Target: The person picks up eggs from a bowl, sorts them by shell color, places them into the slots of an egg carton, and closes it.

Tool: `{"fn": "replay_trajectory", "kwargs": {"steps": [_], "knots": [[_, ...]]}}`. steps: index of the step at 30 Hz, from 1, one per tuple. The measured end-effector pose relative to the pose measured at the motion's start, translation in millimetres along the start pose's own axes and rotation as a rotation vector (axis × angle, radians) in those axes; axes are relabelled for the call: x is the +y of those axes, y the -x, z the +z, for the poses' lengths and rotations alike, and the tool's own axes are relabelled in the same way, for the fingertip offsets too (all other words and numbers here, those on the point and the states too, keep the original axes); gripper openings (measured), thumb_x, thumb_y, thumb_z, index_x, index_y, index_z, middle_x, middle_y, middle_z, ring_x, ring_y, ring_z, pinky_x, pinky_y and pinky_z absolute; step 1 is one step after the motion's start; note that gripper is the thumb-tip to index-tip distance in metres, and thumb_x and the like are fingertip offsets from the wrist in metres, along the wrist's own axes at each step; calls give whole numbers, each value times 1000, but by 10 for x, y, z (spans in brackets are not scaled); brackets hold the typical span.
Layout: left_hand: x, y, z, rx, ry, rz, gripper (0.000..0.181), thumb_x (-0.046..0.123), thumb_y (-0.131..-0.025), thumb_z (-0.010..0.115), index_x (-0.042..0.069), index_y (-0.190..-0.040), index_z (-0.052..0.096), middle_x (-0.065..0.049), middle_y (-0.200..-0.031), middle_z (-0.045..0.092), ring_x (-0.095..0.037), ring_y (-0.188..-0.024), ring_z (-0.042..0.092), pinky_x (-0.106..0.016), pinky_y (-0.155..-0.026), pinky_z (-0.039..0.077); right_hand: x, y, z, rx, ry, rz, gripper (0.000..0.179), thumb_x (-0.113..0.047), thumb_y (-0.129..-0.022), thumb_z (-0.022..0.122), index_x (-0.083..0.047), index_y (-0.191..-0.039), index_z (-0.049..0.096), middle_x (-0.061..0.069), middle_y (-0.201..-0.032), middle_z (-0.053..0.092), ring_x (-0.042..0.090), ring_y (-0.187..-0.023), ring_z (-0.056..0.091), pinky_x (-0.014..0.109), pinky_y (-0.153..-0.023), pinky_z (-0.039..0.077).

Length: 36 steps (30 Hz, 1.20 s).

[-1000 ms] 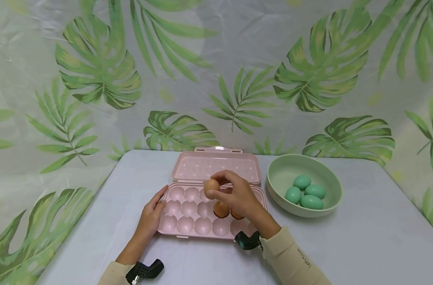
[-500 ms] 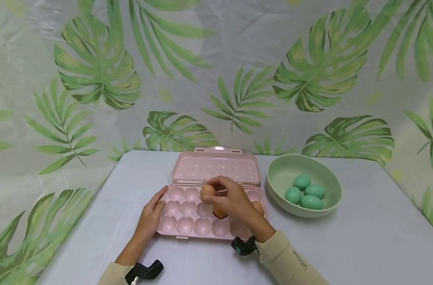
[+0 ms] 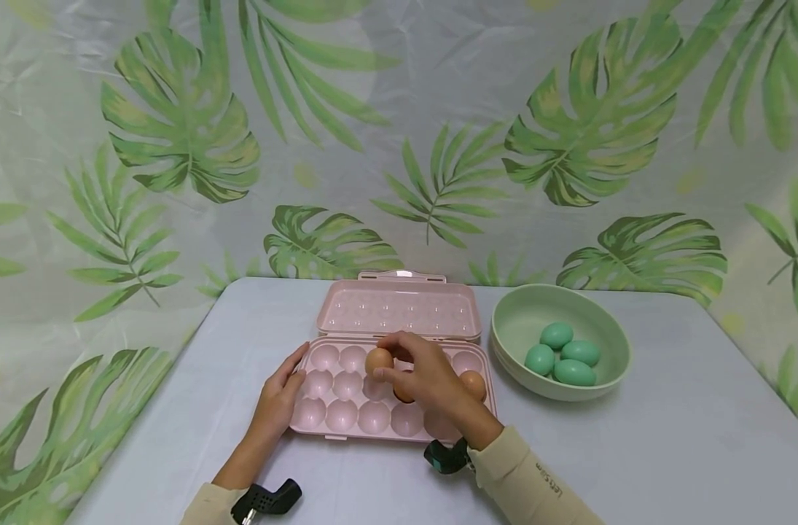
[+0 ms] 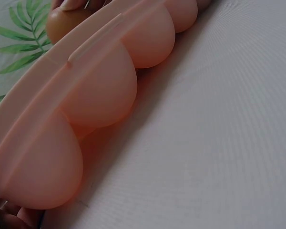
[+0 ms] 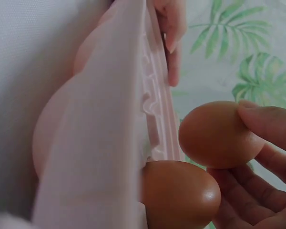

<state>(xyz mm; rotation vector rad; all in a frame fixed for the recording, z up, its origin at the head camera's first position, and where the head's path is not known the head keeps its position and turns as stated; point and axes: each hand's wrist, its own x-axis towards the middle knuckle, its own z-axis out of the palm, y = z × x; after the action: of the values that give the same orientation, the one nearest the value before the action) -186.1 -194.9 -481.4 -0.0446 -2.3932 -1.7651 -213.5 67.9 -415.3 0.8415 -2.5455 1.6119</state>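
Right hand (image 3: 428, 373) pinches brown egg (image 3: 378, 362) over egg tray (image 3: 372, 437), egg between fingers and thumb (thumb on tray's near side). Left hand (image 3: 280, 394) grips tray's left end.

1. Head view: soft, even light; glare on the lid clasp (image 3: 404, 275).
2. Left wrist view: dim; shadow beneath the pink tray (image 4: 102, 88).
3. Right wrist view: dim; the tray's near edge blurs, the lower egg (image 5: 180, 194) shines (one small highlight).

Tray (image 3: 340, 415) looks like smooth, kinda glossy plastic, bowl (image 3: 533, 313) at its 3 o'clock more matt, brown eggs (image 5: 218, 136) smooth with a shine.
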Motion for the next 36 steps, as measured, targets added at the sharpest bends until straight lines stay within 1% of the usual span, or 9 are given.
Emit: {"fn": "replay_trajectory", "kwargs": {"steps": [8, 11, 15, 18, 19, 21, 25, 32, 36], "knots": [[15, 9, 6, -10, 13, -17, 46, 9, -101, 40, 9, -147, 41, -6, -152, 38, -20, -143, 26, -4, -104, 20, 17, 14, 36, -27, -12, 3, 36, -20, -82, 77, -12, -115, 64, -1, -114, 65, 20, -113, 61, 37, -96, 50], [27, 10, 7, -13, 12, -21, 46, 10, -101, 40, 9, -147, 40, -6, -152, 38, -20, -143, 25, -16, -112, 20, 30, 10, 48, -26, 2, -10, 34, -19, -82, 77, -12, -113, 65, -1, -110, 65, 19, -110, 62, 38, -94, 51], [38, 10, 7, -14, 14, -18, 45, 10, -102, 40, 9, -147, 41, -5, -152, 38, -19, -143, 26, -29, -116, 19, 43, 5, 54, -25, 25, -23, 32, -17, -82, 77, -11, -112, 66, -1, -107, 66, 17, -104, 64, 39, -90, 53], [41, 10, 7, -15, 14, -19, 45, 10, -102, 40, 9, -147, 41, -5, -152, 38, -19, -143, 26, -31, -116, 18, 54, 8, 57, -29, 28, -23, 32, -16, -83, 77, -10, -112, 66, 1, -108, 66, 17, -103, 64, 38, -88, 54], [43, 10, 7, -14, 13, -19, 45, 10, -102, 40, 9, -147, 41, -5, -152, 38, -19, -143, 26, -34, -116, 18, 59, 10, 59, -32, 26, -22, 32, -15, -83, 76, -10, -112, 65, 1, -108, 66, 17, -102, 65, 38, -88, 54], [42, 9, 8, -13, 11, -20, 45, 10, -102, 40, 9, -147, 41, -5, -152, 38, -19, -143, 26, -37, -117, 18, 66, 12, 62, -35, 22, -18, 32, -14, -83, 76, -9, -112, 65, 1, -108, 66, 17, -101, 65, 37, -87, 54], [41, 8, 7, -9, 7, -27, 45, 10, -101, 40, 10, -147, 41, -5, -152, 38, -20, -143, 26, -38, -117, 18, 68, 14, 66, -45, 21, -11, 31, -12, -83, 76, -8, -112, 65, 1, -106, 66, 17, -100, 65, 36, -86, 55], [35, 8, 5, -6, -4, -27, 45, 10, -101, 40, 10, -147, 41, -5, -152, 39, -20, -143, 27, -35, -116, 19, 63, 21, 79, -61, 52, -4, 34, -11, -83, 76, -5, -114, 65, 1, -106, 65, 15, -97, 62, 31, -84, 55], [34, 8, 3, -2, -14, -26, 45, 11, -101, 40, 10, -146, 42, -5, -151, 39, -20, -143, 27, -36, -116, 19, 63, 26, 87, -73, 52, -5, 34, -9, -83, 75, -4, -115, 64, 2, -106, 64, 15, -96, 61, 29, -83, 55]]}}
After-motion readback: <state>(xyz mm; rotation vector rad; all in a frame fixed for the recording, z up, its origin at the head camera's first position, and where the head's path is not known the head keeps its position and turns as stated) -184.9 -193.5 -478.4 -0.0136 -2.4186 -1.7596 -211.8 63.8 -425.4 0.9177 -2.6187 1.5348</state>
